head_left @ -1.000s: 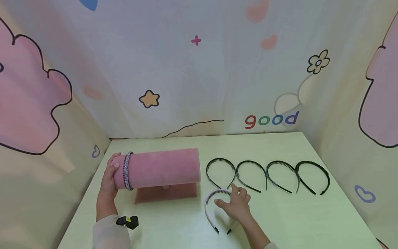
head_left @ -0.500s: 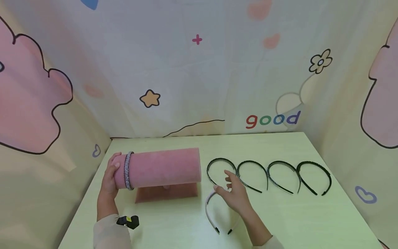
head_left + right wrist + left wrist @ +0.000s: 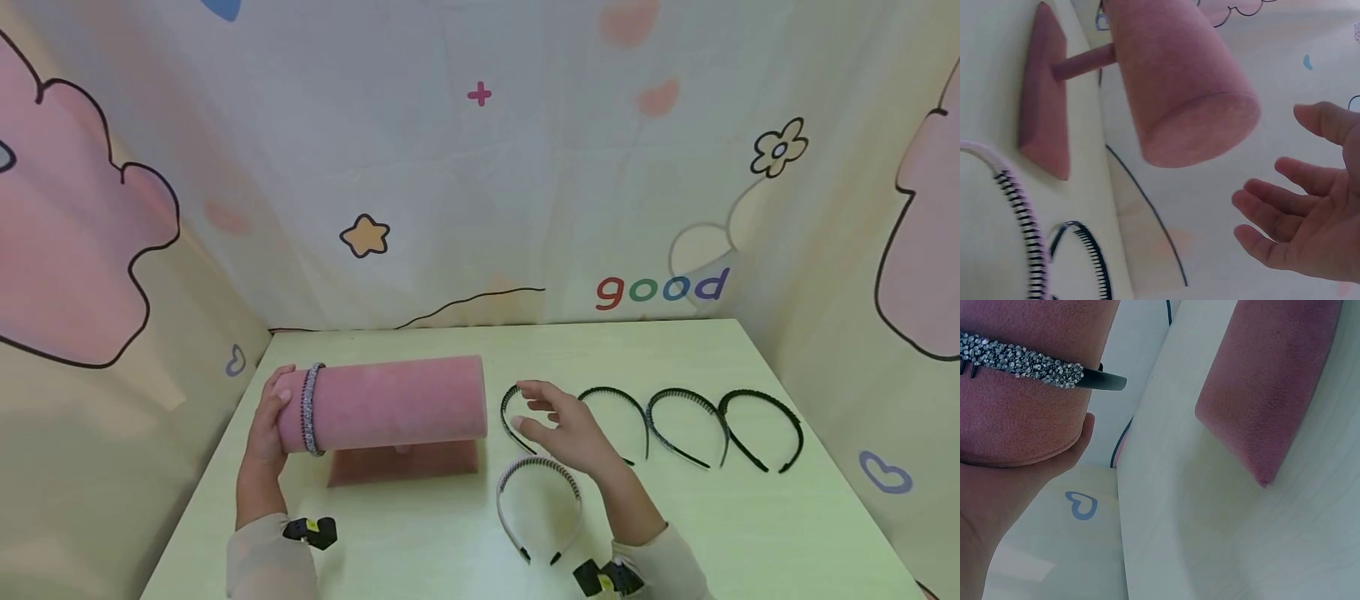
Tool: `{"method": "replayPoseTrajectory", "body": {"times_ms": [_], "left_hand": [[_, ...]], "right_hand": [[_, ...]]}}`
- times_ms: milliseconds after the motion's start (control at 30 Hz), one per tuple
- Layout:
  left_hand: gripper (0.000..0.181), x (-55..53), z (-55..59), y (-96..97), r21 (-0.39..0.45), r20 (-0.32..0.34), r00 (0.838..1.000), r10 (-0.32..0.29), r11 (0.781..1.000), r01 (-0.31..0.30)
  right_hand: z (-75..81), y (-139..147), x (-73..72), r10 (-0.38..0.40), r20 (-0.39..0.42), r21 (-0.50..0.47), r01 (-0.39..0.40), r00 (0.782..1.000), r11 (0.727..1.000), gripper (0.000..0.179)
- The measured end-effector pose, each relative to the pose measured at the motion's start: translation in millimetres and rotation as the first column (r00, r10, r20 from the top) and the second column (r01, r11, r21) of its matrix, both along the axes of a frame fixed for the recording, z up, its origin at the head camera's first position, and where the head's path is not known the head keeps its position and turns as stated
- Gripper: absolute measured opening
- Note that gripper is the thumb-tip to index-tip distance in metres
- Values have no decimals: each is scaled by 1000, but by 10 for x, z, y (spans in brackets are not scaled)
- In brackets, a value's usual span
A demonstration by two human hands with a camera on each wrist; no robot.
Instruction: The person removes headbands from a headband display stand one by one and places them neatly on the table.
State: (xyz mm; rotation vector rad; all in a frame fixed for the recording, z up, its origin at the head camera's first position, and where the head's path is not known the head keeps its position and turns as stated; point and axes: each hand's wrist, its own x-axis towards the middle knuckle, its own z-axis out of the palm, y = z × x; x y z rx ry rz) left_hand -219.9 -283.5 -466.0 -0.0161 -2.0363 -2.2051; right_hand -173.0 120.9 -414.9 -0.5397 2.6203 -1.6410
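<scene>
My left hand (image 3: 264,429) grips the left end of a pink plush headband display stand (image 3: 397,404), a horizontal roll on a flat base (image 3: 405,467). A sparkly grey headband (image 3: 307,408) sits around the roll close to that hand; in the left wrist view one dark tip (image 3: 1107,380) sticks out past the roll. My right hand (image 3: 566,429), fingers loosely bent and holding nothing, hovers right of the roll and partly covers a dark headband (image 3: 507,412). Below it on the table lies a pale pinkish-white toothed headband (image 3: 538,461).
Three more dark headbands run rightward in a row: one (image 3: 643,417), a second toothed one (image 3: 675,392) and a braided-looking black one (image 3: 797,425). The pale table (image 3: 787,533) meets printed cloth walls (image 3: 450,183) at its back and sides.
The right hand has risen away from the pale headband, moving up and back over the leftmost dark headband. The left hand and the stand stay in place.
</scene>
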Motion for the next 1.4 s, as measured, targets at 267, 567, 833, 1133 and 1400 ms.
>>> {"method": "replayPoseTrajectory", "body": {"times_ms": [267,567,833,1133,1400], "left_hand": [[45,8,6,-11,9,13,1000,-11,1000,11],[42,-13,6,-9,-9,-9,999,-40,999,39],[43,-11,-5,-14,-11,10,1000,-16,1000,16],[45,57,112,-3,-19,36,999,-17,1000,17],[45,76,93,13,-22,24,999,-33,999,34]], "right_hand": [[255,61,-149,185,136,137,-203,973,969,56],[548,17,-298,269,85,247,-281,960,927,60],[690,-182,-407,351,-19,270,-333,936,903,59],[652,-498,-522,457,-136,258,-414,879,873,57],[581,-746,-592,485,-115,146,-468,867,872,57]]}}
